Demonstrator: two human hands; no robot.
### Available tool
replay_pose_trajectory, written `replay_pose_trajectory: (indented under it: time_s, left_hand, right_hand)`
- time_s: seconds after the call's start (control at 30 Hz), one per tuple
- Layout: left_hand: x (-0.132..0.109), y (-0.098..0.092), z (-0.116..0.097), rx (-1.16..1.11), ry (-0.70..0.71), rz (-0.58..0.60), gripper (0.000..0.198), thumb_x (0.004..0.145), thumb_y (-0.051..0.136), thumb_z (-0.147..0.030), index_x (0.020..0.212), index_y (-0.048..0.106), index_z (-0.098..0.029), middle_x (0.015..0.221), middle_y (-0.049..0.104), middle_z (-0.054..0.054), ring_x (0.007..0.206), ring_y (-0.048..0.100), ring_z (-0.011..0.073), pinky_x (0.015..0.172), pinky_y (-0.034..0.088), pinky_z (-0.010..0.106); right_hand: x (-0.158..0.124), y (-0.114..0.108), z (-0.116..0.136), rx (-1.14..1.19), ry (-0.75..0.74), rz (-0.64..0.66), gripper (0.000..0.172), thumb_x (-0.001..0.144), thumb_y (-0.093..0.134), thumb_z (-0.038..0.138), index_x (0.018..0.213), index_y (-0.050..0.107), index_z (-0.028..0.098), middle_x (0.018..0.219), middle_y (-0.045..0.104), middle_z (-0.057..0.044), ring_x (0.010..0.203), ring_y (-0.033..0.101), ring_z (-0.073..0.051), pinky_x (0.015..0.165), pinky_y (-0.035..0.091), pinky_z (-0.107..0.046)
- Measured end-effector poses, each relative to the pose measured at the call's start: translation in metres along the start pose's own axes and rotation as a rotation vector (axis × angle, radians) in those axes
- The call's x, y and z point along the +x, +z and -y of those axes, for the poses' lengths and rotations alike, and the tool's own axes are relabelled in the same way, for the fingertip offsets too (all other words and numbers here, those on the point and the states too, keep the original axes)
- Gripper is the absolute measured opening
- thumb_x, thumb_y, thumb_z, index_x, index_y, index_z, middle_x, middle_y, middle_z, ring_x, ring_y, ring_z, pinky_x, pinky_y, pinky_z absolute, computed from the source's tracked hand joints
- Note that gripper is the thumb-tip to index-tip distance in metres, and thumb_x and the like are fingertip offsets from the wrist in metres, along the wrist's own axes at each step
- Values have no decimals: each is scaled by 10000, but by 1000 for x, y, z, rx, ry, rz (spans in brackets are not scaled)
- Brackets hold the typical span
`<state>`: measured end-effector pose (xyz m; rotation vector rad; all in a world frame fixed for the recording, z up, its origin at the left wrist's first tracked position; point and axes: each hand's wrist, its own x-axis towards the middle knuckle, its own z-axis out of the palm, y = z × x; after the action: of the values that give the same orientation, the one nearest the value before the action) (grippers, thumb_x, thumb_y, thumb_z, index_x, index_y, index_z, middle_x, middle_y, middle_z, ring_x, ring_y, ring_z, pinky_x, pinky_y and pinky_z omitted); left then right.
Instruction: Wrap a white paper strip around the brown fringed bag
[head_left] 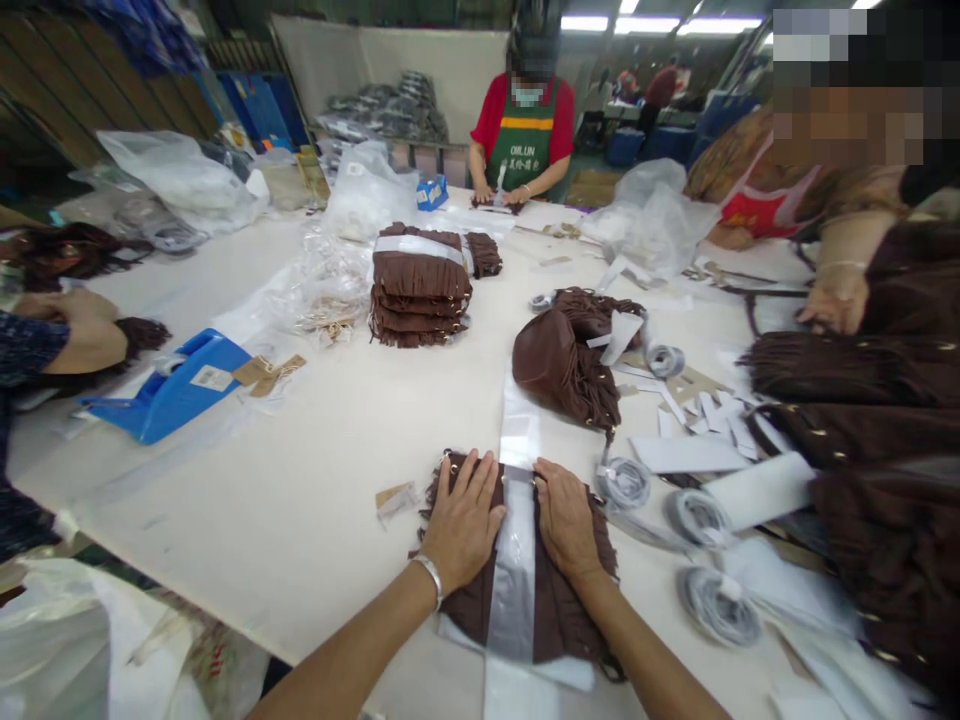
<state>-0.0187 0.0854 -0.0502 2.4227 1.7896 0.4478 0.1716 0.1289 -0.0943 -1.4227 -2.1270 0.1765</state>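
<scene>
A dark brown fringed bag lies flat on the table in front of me. Down its middle runs a pale, shiny strip, which continues past the bag at both ends. My left hand rests flat on the bag's left half, fingers stretched out. On the right half lies my right hand, its fingers extended near the strip. Neither hand grips anything. Just beyond them sits another brown fringed bag, puffed out, with white pieces on it.
A stack of brown fringed bags stands farther back. A blue tape dispenser is at left. Coiled grey straps and white strips lie right, beside piled brown bags. Co-workers' hands are at left, far side and right.
</scene>
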Motion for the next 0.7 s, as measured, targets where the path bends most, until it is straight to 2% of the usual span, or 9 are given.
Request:
replay_pose_trajectory:
  time_s: [0.17,0.23,0.3,0.33,0.4,0.47,0.53,0.6,0.7]
  left_hand:
    - [-2,-11,1,-106,16,-31,518,972,425,-334,1450,379,-141,1567,311,95,1478,154,289,1206,63,567]
    - [-17,-22,0,-170,14,-63,502,965,432,-288,1441,388,-133,1559,323,111,1471,182,284,1206,106,545]
    - [-45,-34,-4,-293,-39,-136,479,967,419,-267,1429,402,-140,1534,361,125,1450,239,267,1201,162,506]
    - [-62,-39,-7,-400,-104,-175,457,966,422,-275,1406,430,-154,1502,403,127,1427,287,259,1194,196,483]
    - [-101,-44,-15,-731,-365,-211,364,938,491,-309,1281,543,-196,1374,522,114,1333,420,249,1164,270,443]
    - [-134,-44,-24,-1040,-703,-151,255,879,588,-336,1092,620,-199,1188,618,107,1190,541,264,1098,364,451]
    - [-154,-40,-33,-1219,-938,-69,216,847,623,-342,981,617,-173,1039,654,118,1045,618,282,988,463,479]
    - [-163,-38,-42,-1323,-1029,-10,225,866,593,-342,978,586,-147,1000,664,145,941,664,280,880,530,474]
    - [-162,-40,-55,-1519,-1111,80,254,907,545,-353,986,553,-112,1042,671,209,905,701,268,840,565,432]
  right_hand:
    - [3,-11,8,-89,-21,84,378,1020,273,292,1245,527,127,1242,601,-148,1181,518,-246,1017,395,-436]
    - [4,-23,11,-110,-39,131,377,1019,284,299,1253,525,128,1256,599,-149,1194,516,-245,1020,389,-419]
    - [6,-37,11,-132,-49,197,370,1016,310,319,1251,536,144,1224,623,-140,1171,538,-247,1010,389,-402]
    - [7,-44,10,-144,-51,234,365,1014,327,332,1247,544,155,1197,639,-133,1148,556,-247,999,391,-393]
    - [9,-56,6,-166,-43,314,361,1002,375,368,1243,556,169,1151,664,-126,1101,587,-253,966,401,-375]
    - [15,-64,1,-186,-19,388,390,984,420,407,1259,549,162,1156,665,-139,1082,600,-262,929,411,-358]
    - [24,-68,-4,-200,14,459,430,962,460,449,1263,548,155,1171,661,-148,1072,606,-267,888,420,-338]
    - [36,-69,-8,-202,44,537,433,929,507,488,1207,593,167,1135,678,-132,1035,618,-265,831,428,-315]
    - [56,-69,-14,-176,70,659,400,856,600,519,1048,676,177,1009,706,-98,943,634,-254,740,420,-285]
